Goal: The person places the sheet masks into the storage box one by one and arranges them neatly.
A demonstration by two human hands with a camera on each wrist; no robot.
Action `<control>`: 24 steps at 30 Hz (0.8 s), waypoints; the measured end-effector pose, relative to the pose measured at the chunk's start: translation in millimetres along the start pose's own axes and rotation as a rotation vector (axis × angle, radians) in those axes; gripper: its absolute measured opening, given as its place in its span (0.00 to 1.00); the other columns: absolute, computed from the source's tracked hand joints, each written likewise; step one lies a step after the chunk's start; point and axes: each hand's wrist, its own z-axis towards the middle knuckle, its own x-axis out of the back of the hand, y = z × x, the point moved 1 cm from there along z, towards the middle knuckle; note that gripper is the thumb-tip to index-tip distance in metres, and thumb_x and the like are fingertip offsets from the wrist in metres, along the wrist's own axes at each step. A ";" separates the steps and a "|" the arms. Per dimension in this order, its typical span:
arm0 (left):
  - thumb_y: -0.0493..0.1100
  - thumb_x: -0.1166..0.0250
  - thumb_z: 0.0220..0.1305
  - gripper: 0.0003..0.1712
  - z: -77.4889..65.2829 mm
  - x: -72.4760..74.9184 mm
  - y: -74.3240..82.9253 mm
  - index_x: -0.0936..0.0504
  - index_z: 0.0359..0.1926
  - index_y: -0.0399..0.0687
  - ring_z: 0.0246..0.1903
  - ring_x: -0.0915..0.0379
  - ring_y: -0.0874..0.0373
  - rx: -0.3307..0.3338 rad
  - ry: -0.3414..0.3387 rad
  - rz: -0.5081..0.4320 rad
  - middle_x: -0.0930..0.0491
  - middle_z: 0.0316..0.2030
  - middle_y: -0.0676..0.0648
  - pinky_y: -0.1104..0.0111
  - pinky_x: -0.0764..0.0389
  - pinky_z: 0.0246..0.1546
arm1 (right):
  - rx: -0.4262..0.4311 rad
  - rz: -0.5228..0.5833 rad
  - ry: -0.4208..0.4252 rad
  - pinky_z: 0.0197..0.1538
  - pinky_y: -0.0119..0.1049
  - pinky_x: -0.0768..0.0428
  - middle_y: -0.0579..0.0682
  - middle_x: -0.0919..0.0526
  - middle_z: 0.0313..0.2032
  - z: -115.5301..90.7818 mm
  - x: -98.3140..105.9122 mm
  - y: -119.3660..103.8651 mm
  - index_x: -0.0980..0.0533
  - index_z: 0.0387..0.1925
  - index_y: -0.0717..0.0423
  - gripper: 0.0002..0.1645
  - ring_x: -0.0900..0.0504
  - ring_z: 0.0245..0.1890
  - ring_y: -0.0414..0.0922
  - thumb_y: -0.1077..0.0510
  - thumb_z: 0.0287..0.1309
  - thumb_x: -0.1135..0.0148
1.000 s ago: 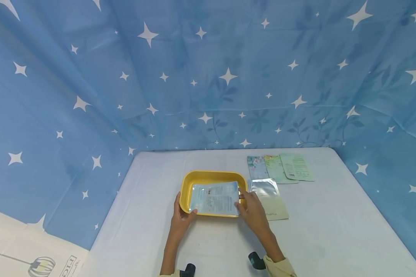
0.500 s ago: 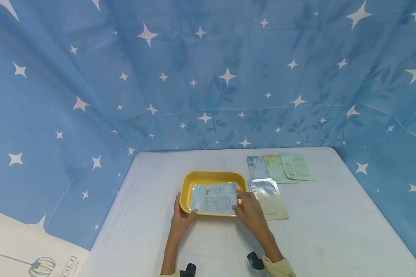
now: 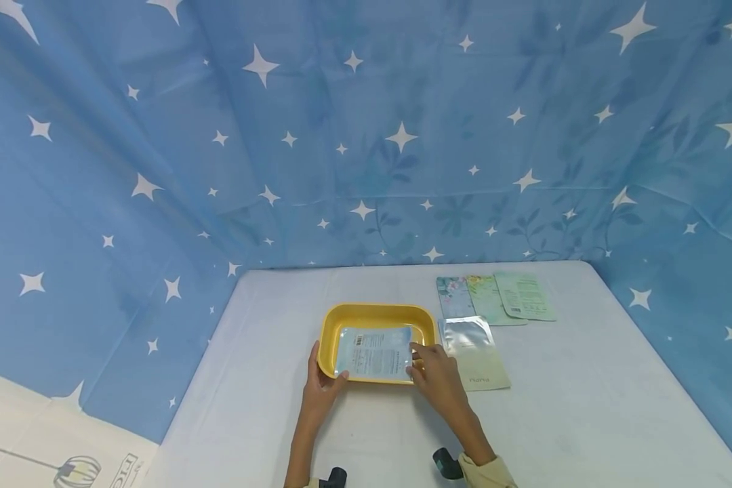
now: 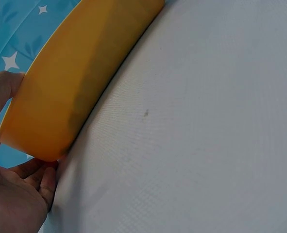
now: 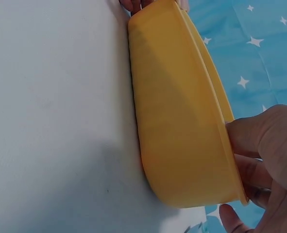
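A light-blue sheet mask packet (image 3: 375, 352) with printed text lies face up within the yellow plastic basin (image 3: 372, 312), near its front side. My left hand (image 3: 320, 390) grips the basin's front left corner, thumb over the rim; the left wrist view shows the fingers (image 4: 34, 174) low against its outer wall. At the packet's right edge, my right hand (image 3: 438, 379) pinches it, thumb toward the front. In the right wrist view the right hand (image 5: 274, 155) reaches over the basin's rim, and the packet is hidden behind the yellow wall.
Right of the basin lies a silver-and-cream packet (image 3: 476, 359), partly behind the right hand. Farther back, a floral blue packet (image 3: 455, 298), a green-yellow packet (image 3: 488, 301) and a pale green packet (image 3: 524, 296) overlap on the white table (image 3: 585, 407). A blue starry curtain (image 3: 366, 135) stands behind.
The packet's right edge has moved left and lower into the basin, with my right hand following it leftward. My left hand keeps its grip on the corner.
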 end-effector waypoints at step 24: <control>0.45 0.32 0.63 0.53 -9.0 3.2 25.6 0.57 0.78 0.52 0.64 0.33 0.43 0.025 -0.003 0.024 0.41 0.72 0.40 0.53 0.30 0.63 | 0.080 -0.026 -0.029 0.52 0.52 0.23 0.50 0.13 0.43 -4.8 -8.5 -3.2 0.18 0.49 0.55 0.16 0.18 0.49 0.50 0.53 0.63 0.37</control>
